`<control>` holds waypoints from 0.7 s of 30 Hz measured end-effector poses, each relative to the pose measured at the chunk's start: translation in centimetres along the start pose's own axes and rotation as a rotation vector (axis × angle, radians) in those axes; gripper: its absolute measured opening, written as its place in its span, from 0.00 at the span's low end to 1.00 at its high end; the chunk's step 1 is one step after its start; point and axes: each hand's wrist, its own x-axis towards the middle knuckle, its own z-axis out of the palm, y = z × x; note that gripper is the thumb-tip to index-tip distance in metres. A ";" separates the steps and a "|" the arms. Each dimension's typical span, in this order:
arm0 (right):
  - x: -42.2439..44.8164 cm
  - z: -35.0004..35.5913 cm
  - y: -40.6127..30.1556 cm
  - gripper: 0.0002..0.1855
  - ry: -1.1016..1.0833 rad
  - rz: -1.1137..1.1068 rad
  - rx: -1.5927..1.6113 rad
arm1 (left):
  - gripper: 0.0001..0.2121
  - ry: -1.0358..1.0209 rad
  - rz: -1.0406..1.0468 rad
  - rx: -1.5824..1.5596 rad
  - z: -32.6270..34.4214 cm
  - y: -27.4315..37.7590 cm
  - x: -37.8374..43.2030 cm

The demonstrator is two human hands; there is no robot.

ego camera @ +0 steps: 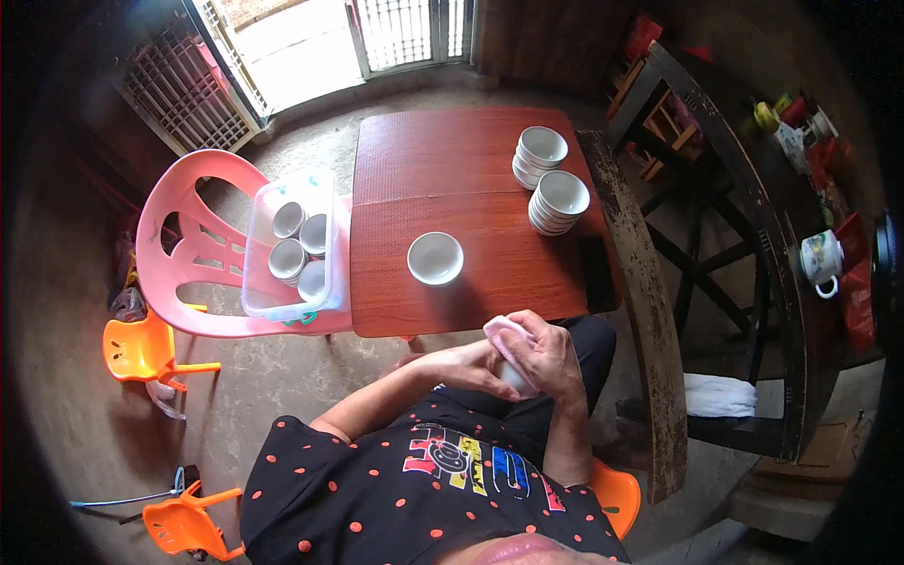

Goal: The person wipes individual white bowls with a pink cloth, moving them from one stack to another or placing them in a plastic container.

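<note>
Over my lap, near the table's front edge, my left hand [474, 367] grips a white bowl [517, 381], which is largely hidden by my fingers. My right hand [551, 353] presses a pink cloth [510, 339] against that bowl. One white bowl [435, 259] stands upright by itself on the red-brown wooden table [402, 162]. Two stacks of white bowls rise at the table's right side, a nearer stack [558, 205] and a farther stack [538, 157]. To the left, a clear plastic bin [332, 247] holds several stacked white bowls [287, 258].
The bin rests on a pink plastic chair [169, 247]. A flat black object [597, 272] lies at the table's right edge. A worn wooden bench [635, 268] runs along the right, and a white towel [720, 395] lies beyond it. Small orange chairs [141, 349] stand left.
</note>
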 end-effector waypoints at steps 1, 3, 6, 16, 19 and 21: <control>0.1 -0.1 0.9 0.17 0.000 -0.003 -0.001 | 0.22 0.069 0.122 -0.140 0.4 2.0 -0.2; 0.0 0.4 3.8 0.15 0.122 -0.342 0.174 | 0.19 0.057 0.031 -0.269 -1.0 1.2 -0.5; -2.0 4.0 5.4 0.22 0.304 -0.263 0.505 | 0.21 0.132 0.201 -0.709 -1.0 1.3 -0.6; -0.3 -0.4 2.7 0.13 0.069 -0.545 0.174 | 0.23 0.072 0.211 -0.763 -0.6 -0.9 -0.2; -2.8 4.1 6.1 0.25 0.342 -0.116 0.734 | 0.22 0.199 0.265 -0.812 -0.7 1.2 -0.5; -2.4 6.0 5.4 0.31 0.553 -0.135 0.811 | 0.20 0.251 0.211 -0.777 -0.6 1.7 -0.7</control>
